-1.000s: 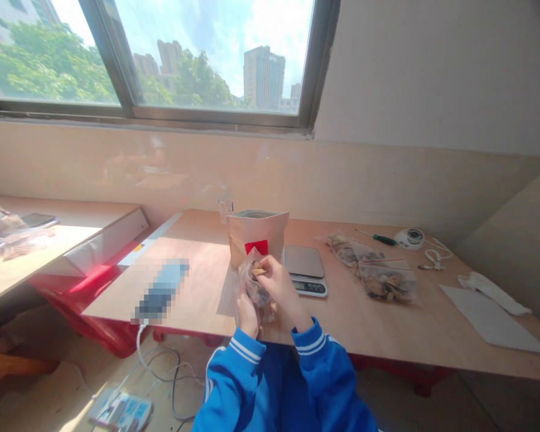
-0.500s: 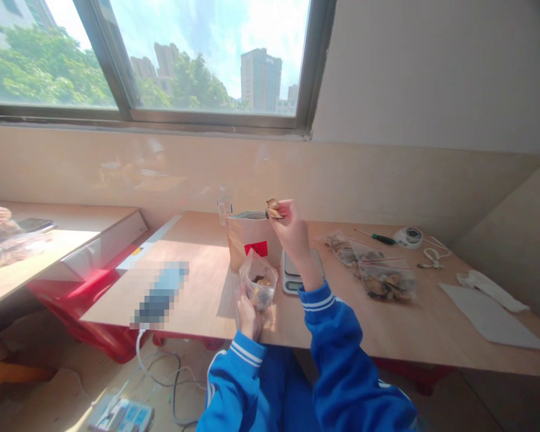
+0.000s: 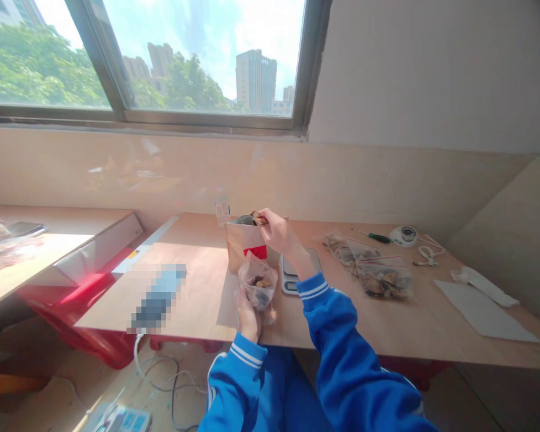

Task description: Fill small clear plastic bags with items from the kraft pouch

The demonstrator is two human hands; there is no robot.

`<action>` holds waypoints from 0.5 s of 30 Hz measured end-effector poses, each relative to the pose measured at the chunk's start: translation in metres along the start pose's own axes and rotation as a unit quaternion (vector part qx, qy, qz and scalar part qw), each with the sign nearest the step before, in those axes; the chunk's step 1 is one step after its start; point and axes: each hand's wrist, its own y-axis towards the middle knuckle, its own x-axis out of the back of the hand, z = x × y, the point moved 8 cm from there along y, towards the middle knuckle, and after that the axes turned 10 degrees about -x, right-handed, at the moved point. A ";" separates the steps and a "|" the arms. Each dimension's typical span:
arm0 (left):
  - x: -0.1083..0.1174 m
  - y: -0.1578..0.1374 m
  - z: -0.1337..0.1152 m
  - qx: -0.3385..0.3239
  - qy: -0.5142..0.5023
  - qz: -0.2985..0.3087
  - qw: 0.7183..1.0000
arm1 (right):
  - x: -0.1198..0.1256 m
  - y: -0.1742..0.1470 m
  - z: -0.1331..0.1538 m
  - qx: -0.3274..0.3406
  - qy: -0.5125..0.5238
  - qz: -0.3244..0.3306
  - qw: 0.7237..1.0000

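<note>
At the open mouth of the tan paper bag (image 3: 236, 246), pinching a dried piece (image 3: 259, 219) between thumb and fingers of the right hand (image 3: 276, 233). Cannot tell whether partly inside the rim or only just above it. Lower and nearer, grasping the clear plastic bag (image 3: 251, 271) with the left hand (image 3: 248, 315), just in front of the paper bag, with more dried pieces (image 3: 263, 284) in view inside.

Lifted, since a second ago, away from the plastic bag and the left hand; since half a second ago, brought lower and leftward, from above the right-hand corner of the paper bag to the opening itself. Seemingly, then, carried across from one bag to the other, but not yet let go. No clear change in the left hand's hold. To the right on the desk (image 3: 198, 252), beyond the scale (image 3: 290, 283) partly covered by the right forearm, more of a similar kind in zip bags (image 3: 387, 282).
</note>
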 end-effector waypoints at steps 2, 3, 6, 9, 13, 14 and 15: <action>-0.003 -0.001 -0.002 0.002 -0.008 0.007 1.000 | -0.001 0.000 0.004 0.008 -0.041 0.019 0.999; -0.003 -0.001 -0.002 0.001 -0.011 0.009 1.000 | -0.002 0.000 0.006 0.009 -0.058 0.030 0.998; -0.003 0.000 -0.003 -0.006 -0.017 0.008 1.000 | -0.005 0.001 0.005 -0.001 -0.073 0.066 0.995; -0.002 -0.001 -0.003 -0.012 -0.016 0.005 1.000 | -0.002 0.004 0.001 -0.019 -0.030 0.057 0.998; -0.001 -0.001 0.000 0.000 -0.009 -0.001 1.000 | 0.010 0.008 -0.006 -0.040 0.016 -0.041 0.998; -0.001 -0.001 0.001 0.003 -0.007 -0.003 1.000 | 0.013 0.009 -0.007 -0.047 0.020 -0.065 0.997; 0.001 0.000 0.002 0.003 -0.005 -0.007 1.000 | 0.015 0.009 -0.008 -0.056 0.022 -0.085 0.995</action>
